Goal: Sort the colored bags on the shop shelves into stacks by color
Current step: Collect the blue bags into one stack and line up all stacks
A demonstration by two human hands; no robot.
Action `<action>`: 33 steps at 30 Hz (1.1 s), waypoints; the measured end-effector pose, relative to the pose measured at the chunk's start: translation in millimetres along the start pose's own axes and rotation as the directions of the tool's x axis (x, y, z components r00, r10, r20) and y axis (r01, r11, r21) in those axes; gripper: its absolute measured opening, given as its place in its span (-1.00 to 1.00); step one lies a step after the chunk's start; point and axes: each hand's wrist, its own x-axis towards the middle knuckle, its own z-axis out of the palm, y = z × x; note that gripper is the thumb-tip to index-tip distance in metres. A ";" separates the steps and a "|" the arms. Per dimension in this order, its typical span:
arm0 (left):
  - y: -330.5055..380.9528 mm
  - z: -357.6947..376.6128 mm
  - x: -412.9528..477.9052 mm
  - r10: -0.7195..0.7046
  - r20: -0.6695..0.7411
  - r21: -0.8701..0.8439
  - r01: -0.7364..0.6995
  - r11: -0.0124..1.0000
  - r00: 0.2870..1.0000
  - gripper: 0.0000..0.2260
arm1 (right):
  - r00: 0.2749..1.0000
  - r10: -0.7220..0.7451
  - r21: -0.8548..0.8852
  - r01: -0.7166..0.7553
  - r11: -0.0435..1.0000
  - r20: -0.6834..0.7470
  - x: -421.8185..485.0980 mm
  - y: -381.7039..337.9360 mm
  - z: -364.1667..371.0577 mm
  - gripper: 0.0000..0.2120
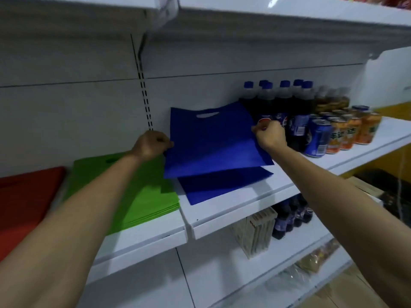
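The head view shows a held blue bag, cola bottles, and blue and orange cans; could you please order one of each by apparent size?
1. blue bag
2. cola bottle
3. blue can and orange can: alike, so unranked; the blue one sits nearer.

The red bag stack runs off the left edge. The lower blue bag lies mostly hidden under the held blue bag. A forearm covers part of the green bag stack.
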 end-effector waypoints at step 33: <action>21.9 76.7 -24.9 -0.602 -0.102 0.434 0.580 0.689 0.792 -0.79 | 0.830 0.057 -0.268 0.114 0.957 0.554 79.1 91.3 63.7 -0.81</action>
